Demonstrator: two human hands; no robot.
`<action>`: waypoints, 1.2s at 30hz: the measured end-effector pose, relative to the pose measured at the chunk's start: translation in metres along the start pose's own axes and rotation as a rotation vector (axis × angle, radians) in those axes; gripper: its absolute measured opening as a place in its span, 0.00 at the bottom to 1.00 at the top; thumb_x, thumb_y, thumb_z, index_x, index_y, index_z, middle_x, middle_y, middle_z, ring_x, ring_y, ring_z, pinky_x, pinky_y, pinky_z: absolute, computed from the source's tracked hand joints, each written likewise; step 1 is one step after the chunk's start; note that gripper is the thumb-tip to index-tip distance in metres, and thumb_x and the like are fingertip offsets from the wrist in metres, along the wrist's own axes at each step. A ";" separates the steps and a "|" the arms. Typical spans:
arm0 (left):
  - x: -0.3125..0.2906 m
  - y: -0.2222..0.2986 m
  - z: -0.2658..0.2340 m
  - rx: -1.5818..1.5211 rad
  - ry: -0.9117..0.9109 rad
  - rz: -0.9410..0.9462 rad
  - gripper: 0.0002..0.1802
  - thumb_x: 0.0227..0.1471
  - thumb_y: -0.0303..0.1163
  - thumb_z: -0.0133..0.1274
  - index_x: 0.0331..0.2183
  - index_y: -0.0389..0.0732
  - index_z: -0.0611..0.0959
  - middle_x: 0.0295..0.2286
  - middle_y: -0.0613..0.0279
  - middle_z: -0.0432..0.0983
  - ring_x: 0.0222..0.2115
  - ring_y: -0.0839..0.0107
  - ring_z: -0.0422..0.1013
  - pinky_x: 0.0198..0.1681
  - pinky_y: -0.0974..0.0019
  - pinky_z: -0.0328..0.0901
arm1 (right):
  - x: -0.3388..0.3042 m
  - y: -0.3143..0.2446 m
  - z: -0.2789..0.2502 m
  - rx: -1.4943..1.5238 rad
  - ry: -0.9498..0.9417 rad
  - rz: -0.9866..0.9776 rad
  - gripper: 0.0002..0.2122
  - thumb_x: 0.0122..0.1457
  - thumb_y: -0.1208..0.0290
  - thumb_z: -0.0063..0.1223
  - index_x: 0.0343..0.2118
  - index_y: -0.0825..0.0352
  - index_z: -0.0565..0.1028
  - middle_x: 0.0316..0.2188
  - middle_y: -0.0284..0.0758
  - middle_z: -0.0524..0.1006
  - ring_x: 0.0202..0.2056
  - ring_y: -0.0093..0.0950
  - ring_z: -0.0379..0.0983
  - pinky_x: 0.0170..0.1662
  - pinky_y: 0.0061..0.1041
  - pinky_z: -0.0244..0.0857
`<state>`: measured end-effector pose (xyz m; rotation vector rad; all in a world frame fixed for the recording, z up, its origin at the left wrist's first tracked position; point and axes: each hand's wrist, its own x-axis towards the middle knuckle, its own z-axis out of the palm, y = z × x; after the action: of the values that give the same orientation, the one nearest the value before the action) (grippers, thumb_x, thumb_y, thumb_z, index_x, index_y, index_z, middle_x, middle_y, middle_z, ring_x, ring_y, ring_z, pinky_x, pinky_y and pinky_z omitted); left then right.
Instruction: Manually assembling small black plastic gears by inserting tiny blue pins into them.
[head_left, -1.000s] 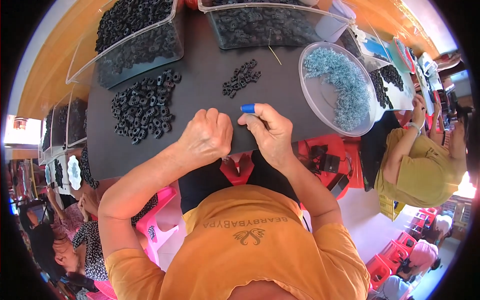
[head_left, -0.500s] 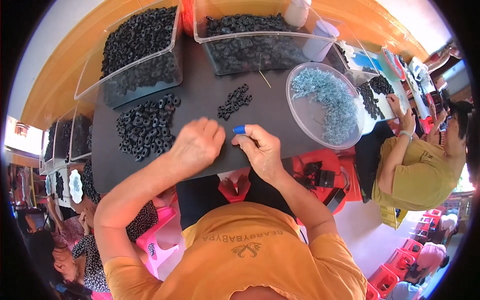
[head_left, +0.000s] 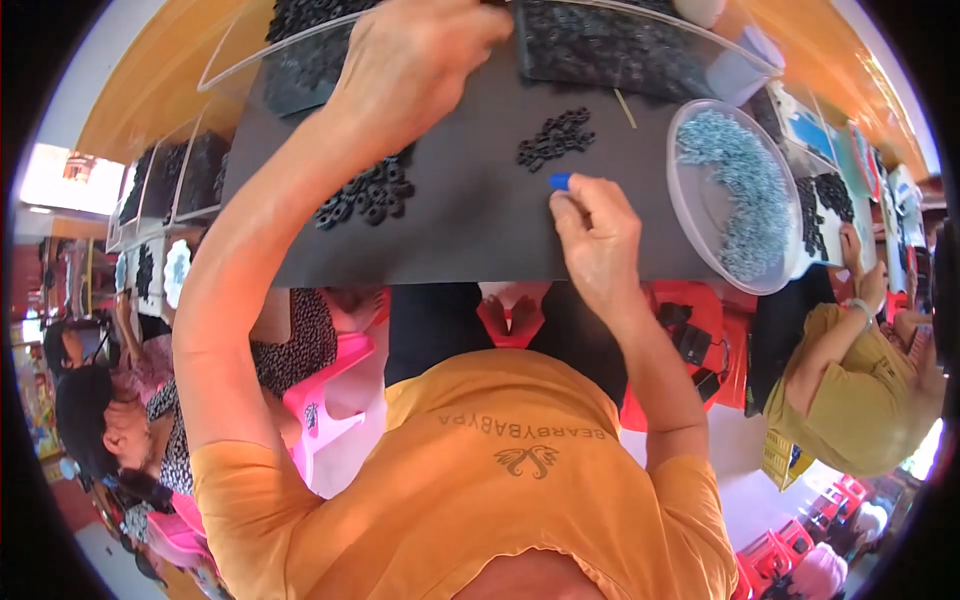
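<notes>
Over the far side of the dark table (head_left: 470, 235), my left hand (head_left: 415, 60) is stretched out above the gap between the left bin (head_left: 300, 36) and the right bin (head_left: 590, 78). Its fingers are bent, their tips reaching the upper edge of my view, where I cannot tell whether they hold anything. My right hand (head_left: 605, 225) is well apart from it, low over the near part of the table, thumb and forefinger curled close together, with a blue finger cover (head_left: 560, 181) on one tip. Whether something small is pinched there, I cannot tell.

Just beyond that hand lies a small black heap (head_left: 557, 140), its pieces loose on the tabletop. A larger black heap (head_left: 375, 195) lies farther left, partly hidden by my left forearm (head_left: 240, 240). Both bins are clear and hold many more black pieces. To the right of my right hand, a round clear tray (head_left: 705, 215) holds pale blue bits (head_left: 745, 200), spread in a curved band. A thin stick (head_left: 625, 108) lies between the small heap and the right bin. Near the tray's far side is a pale purple cup (head_left: 745, 65). Farther right is an olive-shirted person (head_left: 840, 390).
</notes>
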<state>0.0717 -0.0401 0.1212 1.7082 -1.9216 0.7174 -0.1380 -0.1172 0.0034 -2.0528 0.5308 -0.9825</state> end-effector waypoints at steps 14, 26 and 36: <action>-0.130 0.025 -0.013 -0.006 -0.449 -0.027 0.15 0.30 0.21 0.52 0.29 0.37 0.79 0.29 0.57 0.68 0.32 0.60 0.65 0.36 0.63 0.63 | 0.016 0.008 0.004 -0.210 -0.095 -0.097 0.06 0.46 0.79 0.55 0.30 0.69 0.74 0.26 0.40 0.74 0.30 0.40 0.70 0.35 0.35 0.64; -0.103 0.063 0.028 -0.197 -0.134 -0.177 0.13 0.36 0.19 0.54 0.31 0.35 0.76 0.28 0.55 0.71 0.29 0.58 0.69 0.30 0.62 0.66 | 0.029 0.010 0.022 -0.540 -0.097 -0.321 0.10 0.43 0.73 0.63 0.27 0.67 0.73 0.22 0.37 0.72 0.28 0.37 0.69 0.29 0.34 0.64; -0.096 0.089 0.045 -0.938 -0.049 -0.910 0.08 0.52 0.19 0.48 0.36 0.35 0.77 0.27 0.66 0.74 0.26 0.81 0.69 0.28 0.76 0.64 | 0.015 -0.004 -0.020 -0.434 -0.080 -0.334 0.08 0.43 0.77 0.57 0.28 0.68 0.71 0.24 0.39 0.68 0.29 0.39 0.66 0.30 0.37 0.62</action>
<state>-0.0055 0.0102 0.0174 1.6414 -0.9734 -0.5000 -0.1447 -0.1340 0.0216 -2.6212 0.3885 -1.0353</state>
